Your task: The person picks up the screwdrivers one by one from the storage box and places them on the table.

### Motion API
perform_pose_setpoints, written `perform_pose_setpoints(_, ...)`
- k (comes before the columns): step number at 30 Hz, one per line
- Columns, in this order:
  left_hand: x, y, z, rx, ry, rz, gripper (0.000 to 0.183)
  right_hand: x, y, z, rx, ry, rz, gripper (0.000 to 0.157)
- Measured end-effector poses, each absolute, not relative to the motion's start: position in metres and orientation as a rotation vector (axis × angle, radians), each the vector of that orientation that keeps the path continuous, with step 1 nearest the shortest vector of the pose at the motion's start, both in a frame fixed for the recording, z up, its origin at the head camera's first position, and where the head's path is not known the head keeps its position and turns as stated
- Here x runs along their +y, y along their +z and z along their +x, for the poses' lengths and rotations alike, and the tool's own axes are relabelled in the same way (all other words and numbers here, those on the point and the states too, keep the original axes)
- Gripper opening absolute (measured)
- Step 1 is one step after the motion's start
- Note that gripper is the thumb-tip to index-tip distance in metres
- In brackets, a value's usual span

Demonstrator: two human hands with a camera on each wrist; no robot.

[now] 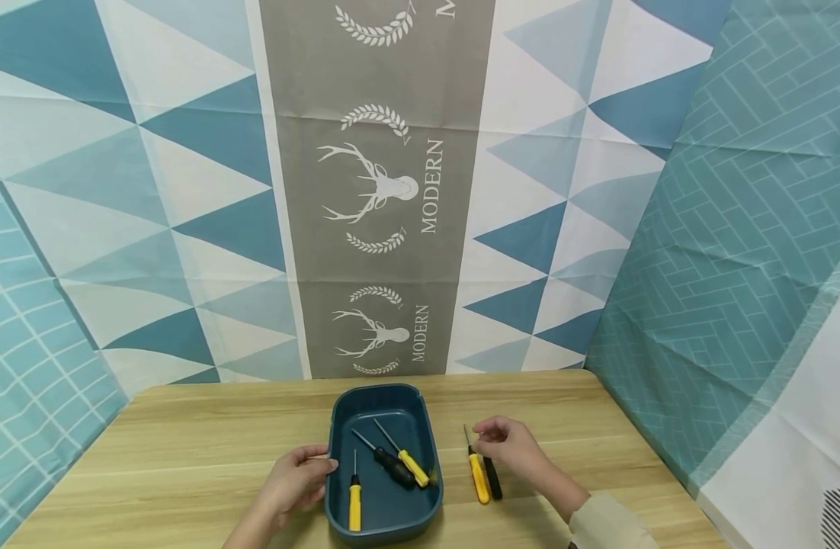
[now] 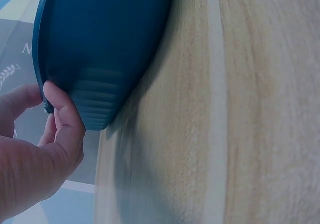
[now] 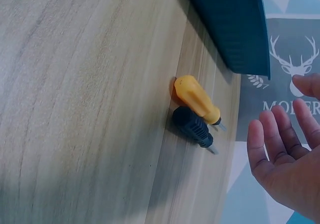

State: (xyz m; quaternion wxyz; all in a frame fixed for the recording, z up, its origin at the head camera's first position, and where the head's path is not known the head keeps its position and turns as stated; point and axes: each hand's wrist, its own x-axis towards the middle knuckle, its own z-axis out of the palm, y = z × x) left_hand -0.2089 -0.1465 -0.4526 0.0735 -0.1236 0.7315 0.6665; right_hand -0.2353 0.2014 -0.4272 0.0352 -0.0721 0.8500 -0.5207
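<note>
My left hand (image 1: pixel 298 480) pinches the left rim of a dark blue rectangular bin (image 1: pixel 383 526) between thumb and fingers; the left wrist view shows that hand (image 2: pixel 47 149) on the bin's rim (image 2: pixel 40 49). Inside the bin lie a yellow screwdriver (image 1: pixel 354 505), a black screwdriver (image 1: pixel 395 467) and another yellow screwdriver (image 1: pixel 413 467). To the bin's right, a yellow screwdriver (image 3: pixel 195 98) and a black screwdriver (image 3: pixel 191 125) lie side by side on the table. Above their shaft ends hovers my right hand (image 1: pixel 512 446), fingers loosely bent, holding nothing.
The wooden table (image 1: pixel 221 427) reaches back to a patterned wall covering (image 1: pixel 386 252). A teal covering (image 1: pixel 722 267) borders its right side and a blue tiled one (image 1: pixel 36 305) its left.
</note>
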Motion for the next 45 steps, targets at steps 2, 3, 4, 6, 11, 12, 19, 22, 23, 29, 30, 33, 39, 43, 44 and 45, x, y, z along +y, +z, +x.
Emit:
perform_pose_setpoints(2, -0.146, -0.453, -0.209, 2.196, 2.001, -0.374, 0.049, 0.200, -0.426, -0.235, 2.609, -1.597, -0.236, 0.032)
perform_pose_setpoints(3, -0.146, -0.452, -0.209, 2.196, 2.001, -0.376, 0.049, 0.199, -0.426, -0.235, 2.607, -1.595, -0.245, 0.032)
perform_pose_setpoints(4, -0.146, -0.452, -0.209, 2.196, 2.001, -0.376, 0.049, 0.199, -0.425, -0.234, 2.603, -1.595, -0.249, 0.032)
perform_pose_setpoints(6, -0.147, -0.453, -0.209, 2.195, 2.001, -0.377, 0.050, 0.196, -0.424, -0.233, 2.591, -1.597, -0.260, 0.032)
perform_pose_setpoints(11, -0.147, -0.453, -0.210, 2.197, 1.994, -0.380, 0.049, 0.192, -0.422, -0.233, 2.543, -1.617, -0.298, 0.030)
perform_pose_setpoints(12, -0.147, -0.453, -0.210, 2.198, 1.992, -0.381, 0.049, 0.191, -0.422, -0.233, 2.536, -1.620, -0.304, 0.030)
perform_pose_setpoints(19, -0.146, -0.452, -0.211, 2.201, 1.990, -0.379, 0.050, 0.188, -0.419, -0.233, 2.547, -1.592, -0.320, 0.028)
perform_pose_setpoints(22, -0.147, -0.452, -0.210, 2.199, 1.993, -0.382, 0.049, 0.187, -0.419, -0.234, 2.553, -1.582, -0.337, 0.028)
perform_pose_setpoints(23, -0.147, -0.452, -0.210, 2.196, 1.994, -0.382, 0.049, 0.186, -0.418, -0.235, 2.554, -1.579, -0.343, 0.028)
perform_pose_setpoints(29, -0.146, -0.452, -0.210, 2.198, 1.990, -0.368, 0.050, 0.181, -0.417, -0.235, 2.540, -1.578, -0.391, 0.028)
perform_pose_setpoints(30, -0.146, -0.453, -0.210, 2.201, 1.989, -0.368, 0.050, 0.180, -0.418, -0.235, 2.541, -1.574, -0.397, 0.028)
perform_pose_setpoints(33, -0.146, -0.454, -0.211, 2.204, 1.989, -0.374, 0.049, 0.179, -0.417, -0.234, 2.545, -1.561, -0.415, 0.027)
perform_pose_setpoints(39, -0.147, -0.454, -0.211, 2.199, 1.993, -0.373, 0.049, 0.175, -0.416, -0.233, 2.548, -1.554, -0.422, 0.026)
perform_pose_setpoints(43, -0.147, -0.454, -0.211, 2.200, 1.995, -0.365, 0.050, 0.173, -0.415, -0.233, 2.543, -1.553, -0.435, 0.025)
perform_pose_setpoints(44, -0.147, -0.454, -0.211, 2.200, 1.995, -0.365, 0.050, 0.172, -0.415, -0.233, 2.543, -1.551, -0.440, 0.025)
perform_pose_setpoints(45, -0.147, -0.454, -0.211, 2.200, 1.995, -0.364, 0.050, 0.172, -0.415, -0.233, 2.541, -1.551, -0.444, 0.025)
